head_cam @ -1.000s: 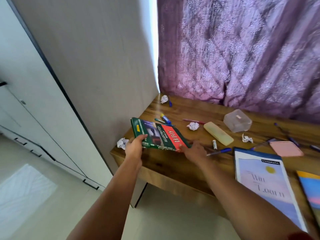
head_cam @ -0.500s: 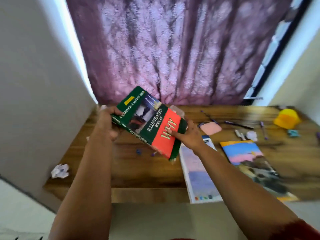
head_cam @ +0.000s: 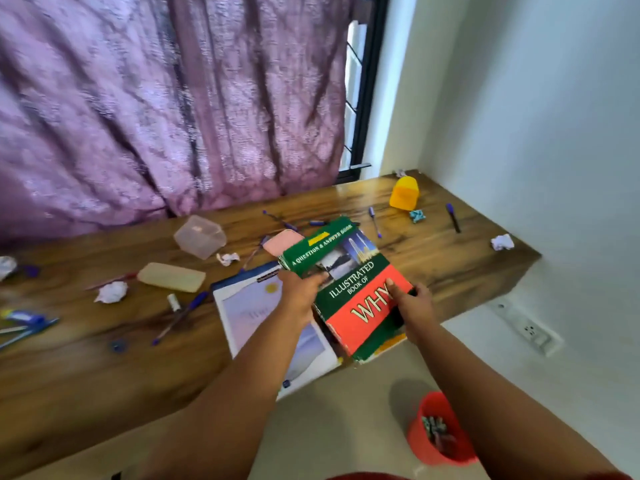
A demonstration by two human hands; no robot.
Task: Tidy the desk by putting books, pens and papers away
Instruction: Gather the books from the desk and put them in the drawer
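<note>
I hold a green and red book [head_cam: 349, 282], titled "Illustrated Book of Why", in both hands above the wooden desk [head_cam: 450, 268]. My left hand [head_cam: 301, 292] grips its left edge with the thumb on the cover. My right hand [head_cam: 412, 306] grips its right edge, thumb on the red band. Under it an orange-edged book is mostly hidden. A pale blue book [head_cam: 249, 313] lies flat just left of it. Several pens [head_cam: 374, 221] and crumpled papers [head_cam: 111, 292] are scattered over the desk.
A clear plastic box [head_cam: 200, 236], a yellow pencil case [head_cam: 171, 277], a pink pad [head_cam: 282, 241] and a yellow holder [head_cam: 404, 194] lie on the desk. A red bin [head_cam: 436, 434] stands on the floor at my right. Purple curtain behind, white wall at right.
The book has come off the desk's left end and travelled right across it with both hands, now held over the books near the front edge. My view has swung right.
</note>
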